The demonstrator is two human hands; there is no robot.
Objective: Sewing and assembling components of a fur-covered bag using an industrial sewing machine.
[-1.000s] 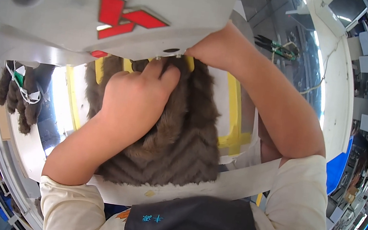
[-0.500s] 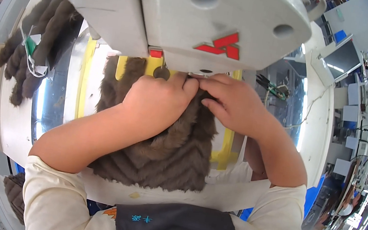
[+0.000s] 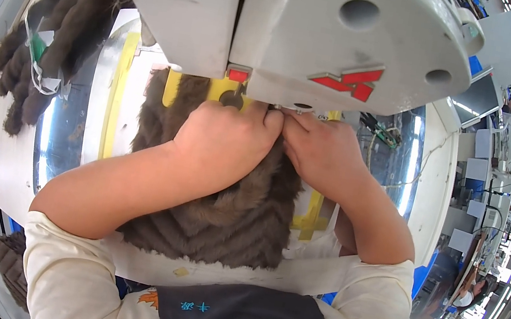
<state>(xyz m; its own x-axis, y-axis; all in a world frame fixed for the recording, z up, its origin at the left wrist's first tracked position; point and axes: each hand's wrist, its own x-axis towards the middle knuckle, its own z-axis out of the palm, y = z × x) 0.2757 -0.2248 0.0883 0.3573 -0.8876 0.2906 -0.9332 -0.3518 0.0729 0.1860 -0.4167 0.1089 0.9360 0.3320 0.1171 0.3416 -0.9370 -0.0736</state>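
Note:
A brown fur piece [image 3: 208,239] with a chevron pattern lies on the work surface in front of me, its near edge close to my apron. Under the front of a large white sewing machine [image 3: 302,39], my left hand [image 3: 228,138] is closed on the fur's far part, thumb against the curled fingers. My right hand [image 3: 322,147] touches it side by side, fingers drawn together on the same fur. The machine head and my knuckles hide the fingertips and the fur's far edge.
Long brown fur strips [image 3: 69,20], tied with a white band, lie at the far left. Yellow tape [image 3: 119,96] marks the surface. A green-handled hand tool [image 3: 381,134] lies right of the machine. More brown fur [image 3: 12,261] sits low at the left.
My right thumb and fingers, spread apart before, have come together against my left hand. The left hand keeps its grip. The machine appears further right as the view shifts.

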